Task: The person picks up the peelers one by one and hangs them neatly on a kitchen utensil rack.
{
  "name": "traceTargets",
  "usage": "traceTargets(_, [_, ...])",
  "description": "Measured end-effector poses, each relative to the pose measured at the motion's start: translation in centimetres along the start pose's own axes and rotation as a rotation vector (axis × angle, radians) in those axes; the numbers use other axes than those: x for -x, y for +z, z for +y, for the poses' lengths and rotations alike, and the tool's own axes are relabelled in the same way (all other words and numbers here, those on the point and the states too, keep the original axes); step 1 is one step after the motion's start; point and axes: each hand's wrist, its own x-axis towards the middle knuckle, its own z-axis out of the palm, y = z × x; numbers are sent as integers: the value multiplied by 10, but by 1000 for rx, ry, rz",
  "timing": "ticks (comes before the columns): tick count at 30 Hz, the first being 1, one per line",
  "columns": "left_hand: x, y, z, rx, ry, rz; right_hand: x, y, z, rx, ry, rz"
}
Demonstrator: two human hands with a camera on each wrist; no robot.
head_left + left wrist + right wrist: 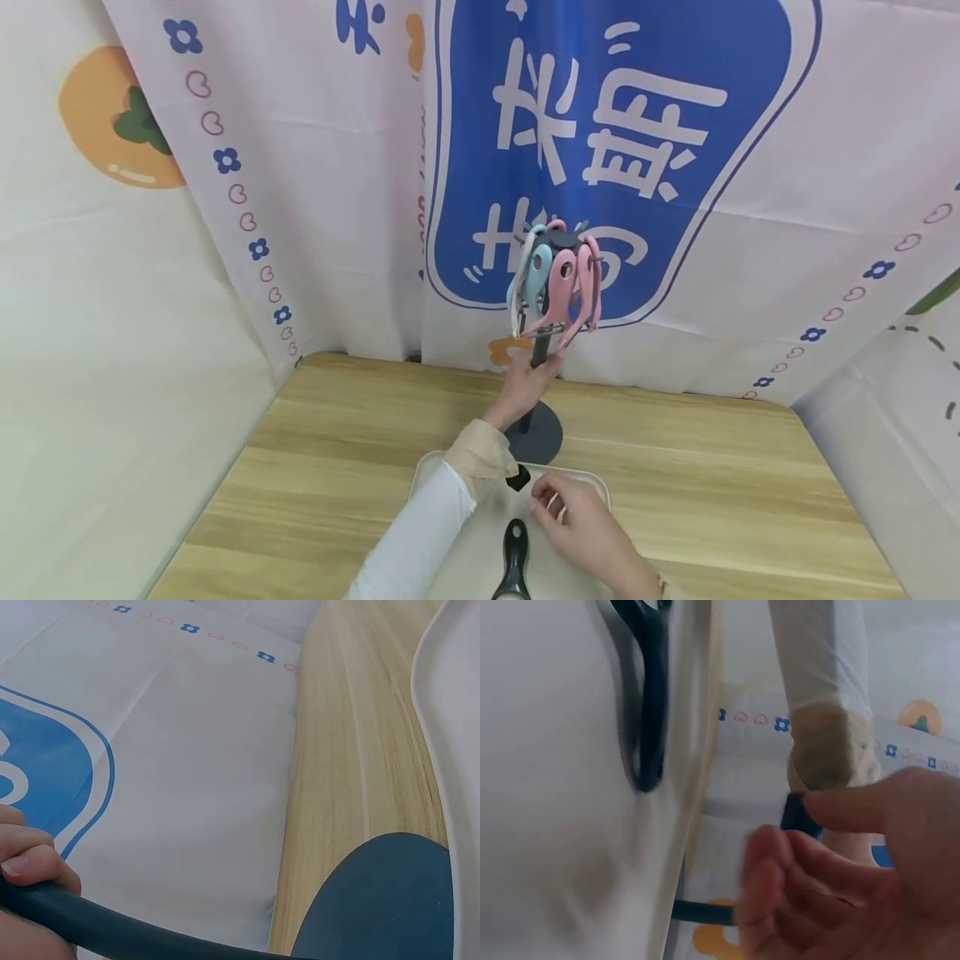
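My left hand (pixel 522 385) grips the dark upright pole of a rotating-style utensil stand (pixel 545 435). In the left wrist view, curled fingers (pixel 34 859) wrap round that pole. Pink peelers (pixel 561 287), a light blue peeler (pixel 537 279) and a white one (pixel 519 292) hang from hooks at its top. Over the tray (pixel 442 575), my right hand (pixel 581 521) has loosely bent fingers and holds nothing that I can see. Below and left of it lies a black peeler (pixel 515 550), its forked end partly visible in the right wrist view. Thumb and fingertips look blurred there.
The pale tray lies on a wood-grain table (pixel 697 475), just in front of the stand's round base. A printed cloth (pixel 360 250) hangs behind the table. A small black block (pixel 517 477) sits under my left wrist.
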Motion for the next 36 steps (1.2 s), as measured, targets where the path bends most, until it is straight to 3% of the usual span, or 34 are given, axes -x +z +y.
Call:
traceTargets(4, [-1,1,-1,17,8,0,5,13,1,38,54,-170])
traceTargets(7, [-2,2,-2,5,10,5,8,22,-3,112,121,-231])
traceTargets(14, [-1,3,-2,-2,18,7,8,43,-14,334,189,-186])
traceTargets(26, [0,4,0,9,13,-3,5,50,-17,353,242,-146])
traceTargets(36, [-1,1,0,0,4,-6,5,43,-14,397,183,-75])
